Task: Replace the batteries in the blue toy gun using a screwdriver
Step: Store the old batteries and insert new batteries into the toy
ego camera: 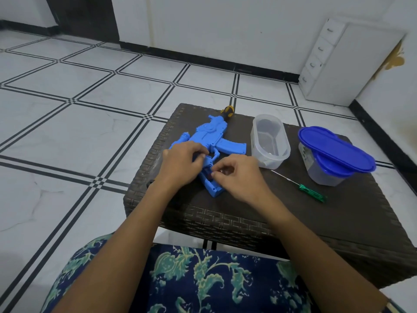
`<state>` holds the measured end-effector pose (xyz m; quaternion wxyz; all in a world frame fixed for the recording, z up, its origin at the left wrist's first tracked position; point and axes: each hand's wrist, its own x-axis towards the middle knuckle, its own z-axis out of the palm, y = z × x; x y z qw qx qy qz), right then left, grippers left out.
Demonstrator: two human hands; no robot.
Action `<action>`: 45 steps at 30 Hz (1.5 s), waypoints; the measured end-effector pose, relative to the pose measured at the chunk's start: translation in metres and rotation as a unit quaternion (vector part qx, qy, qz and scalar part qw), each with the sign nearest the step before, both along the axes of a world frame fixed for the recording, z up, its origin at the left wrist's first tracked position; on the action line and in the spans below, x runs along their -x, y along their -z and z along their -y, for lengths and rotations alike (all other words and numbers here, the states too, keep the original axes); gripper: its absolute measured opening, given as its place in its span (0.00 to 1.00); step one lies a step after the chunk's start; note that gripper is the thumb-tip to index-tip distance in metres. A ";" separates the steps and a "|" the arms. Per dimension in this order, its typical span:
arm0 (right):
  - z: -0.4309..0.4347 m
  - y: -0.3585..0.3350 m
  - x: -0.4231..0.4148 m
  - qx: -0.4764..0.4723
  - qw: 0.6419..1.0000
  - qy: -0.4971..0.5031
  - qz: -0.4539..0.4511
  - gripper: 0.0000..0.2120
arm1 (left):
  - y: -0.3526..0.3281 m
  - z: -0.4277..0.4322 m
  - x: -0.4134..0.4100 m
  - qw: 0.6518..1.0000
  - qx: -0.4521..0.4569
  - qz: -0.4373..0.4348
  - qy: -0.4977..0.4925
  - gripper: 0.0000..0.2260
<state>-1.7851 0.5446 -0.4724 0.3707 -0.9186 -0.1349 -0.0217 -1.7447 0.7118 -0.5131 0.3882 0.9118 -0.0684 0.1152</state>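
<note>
The blue toy gun (211,134) lies flat on the dark woven table (293,213). My left hand (180,164) grips the gun's middle and holds it down. My right hand (237,175) pinches a small object, probably a battery, at the open compartment (208,175) in the gun's stock. A thin screwdriver with a green handle (311,192) lies on the table to the right of my right hand. A second tool with a yellow and black handle (228,111) sticks out behind the gun at the table's far edge.
An open clear plastic container (269,141) stands right of the gun. Farther right is a second clear container with two blue lids (336,147) on it. A white drawer unit (334,64) stands against the far wall on the tiled floor.
</note>
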 end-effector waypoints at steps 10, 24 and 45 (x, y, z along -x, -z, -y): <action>-0.012 -0.015 0.004 0.183 0.980 -0.075 0.015 0.13 | 0.001 0.000 0.000 1.000 0.014 0.002 0.013 0.11; -0.005 -0.007 -0.009 0.121 0.990 -0.071 -0.032 0.04 | 0.005 0.000 0.002 0.999 0.034 0.011 0.015 0.13; 0.009 0.003 -0.019 0.122 0.986 -0.090 -0.065 0.23 | 0.006 0.001 0.003 0.999 0.047 0.013 0.013 0.12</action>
